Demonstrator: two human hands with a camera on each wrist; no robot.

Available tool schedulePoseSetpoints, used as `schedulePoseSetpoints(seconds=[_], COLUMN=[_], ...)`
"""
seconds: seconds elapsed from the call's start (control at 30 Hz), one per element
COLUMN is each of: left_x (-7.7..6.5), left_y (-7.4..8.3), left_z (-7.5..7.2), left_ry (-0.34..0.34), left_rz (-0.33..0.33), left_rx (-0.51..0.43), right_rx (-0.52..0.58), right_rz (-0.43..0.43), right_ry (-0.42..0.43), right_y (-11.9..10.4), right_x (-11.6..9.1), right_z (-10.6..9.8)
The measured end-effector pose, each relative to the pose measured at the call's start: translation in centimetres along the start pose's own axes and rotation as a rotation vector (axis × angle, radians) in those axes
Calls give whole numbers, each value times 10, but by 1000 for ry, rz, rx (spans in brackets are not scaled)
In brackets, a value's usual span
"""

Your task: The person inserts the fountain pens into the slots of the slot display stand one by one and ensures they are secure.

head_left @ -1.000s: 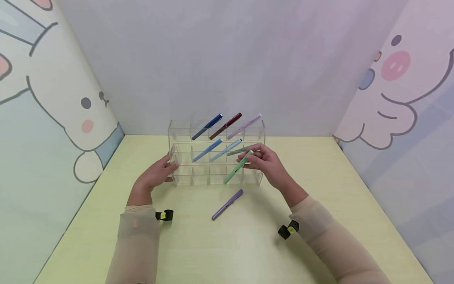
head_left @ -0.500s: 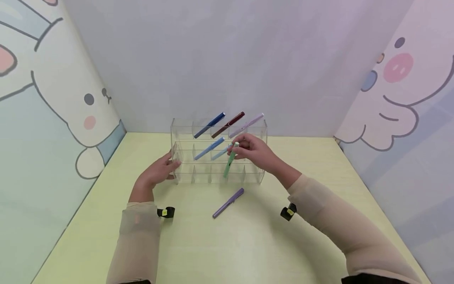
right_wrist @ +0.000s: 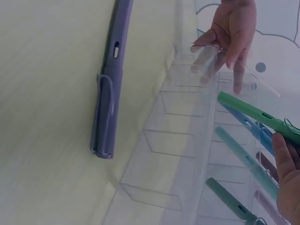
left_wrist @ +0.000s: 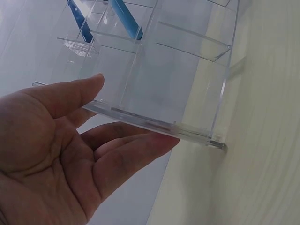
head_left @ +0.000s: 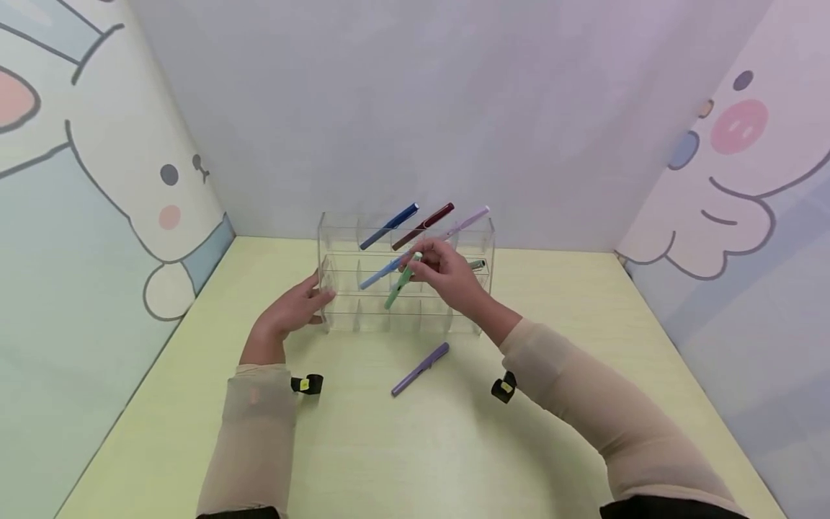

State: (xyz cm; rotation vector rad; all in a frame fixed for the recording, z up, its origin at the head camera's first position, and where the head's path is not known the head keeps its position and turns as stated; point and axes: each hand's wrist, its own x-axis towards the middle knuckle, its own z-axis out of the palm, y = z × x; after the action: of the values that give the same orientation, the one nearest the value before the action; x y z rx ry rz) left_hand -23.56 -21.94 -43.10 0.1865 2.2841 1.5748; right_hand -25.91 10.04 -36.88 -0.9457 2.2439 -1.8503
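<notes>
A clear acrylic tiered pen stand (head_left: 320, 241) stands at the back of the table. My left hand (head_left: 293, 310) grips its left side panel (left_wrist: 140, 120), thumb on one face and fingers on the other. My right hand (head_left: 447, 277) pinches a light green capped pen (head_left: 400, 286) by its upper end, slanted in front of the middle tier. On the top tier lean a dark blue pen (head_left: 389, 226), a dark red pen (head_left: 424, 226) and a lilac pen (head_left: 473, 220). The middle tier holds a blue pen (head_left: 379, 274), a pale teal pen (right_wrist: 243, 154) and a grey-green pen (head_left: 478, 264).
A purple pen (head_left: 420, 370) lies on the pale yellow table (head_left: 389, 454) in front of the stand. Walls with cartoon animals rise at left and right, and a plain grey wall (head_left: 415, 108) stands behind.
My right hand has carried the green pen leftward along the stand, from its right end toward the blue pen in the middle tier. My left hand keeps its grip on the side panel.
</notes>
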Motion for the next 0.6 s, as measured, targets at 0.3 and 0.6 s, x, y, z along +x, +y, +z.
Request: schedulePoseSetpoints(seconds=[0.3,0.6], left_x=[0,-2], left_y=[3,3], left_z=[1,2], left_ry=[4,13], left_rz=[-8,-18], left_rx=[13,13], right_rx=[-88,-36], right_rz=[-14,66], right_ry=[21,3], right_y=[23,33], right_x=[-21,-30], right_z=[14,23])
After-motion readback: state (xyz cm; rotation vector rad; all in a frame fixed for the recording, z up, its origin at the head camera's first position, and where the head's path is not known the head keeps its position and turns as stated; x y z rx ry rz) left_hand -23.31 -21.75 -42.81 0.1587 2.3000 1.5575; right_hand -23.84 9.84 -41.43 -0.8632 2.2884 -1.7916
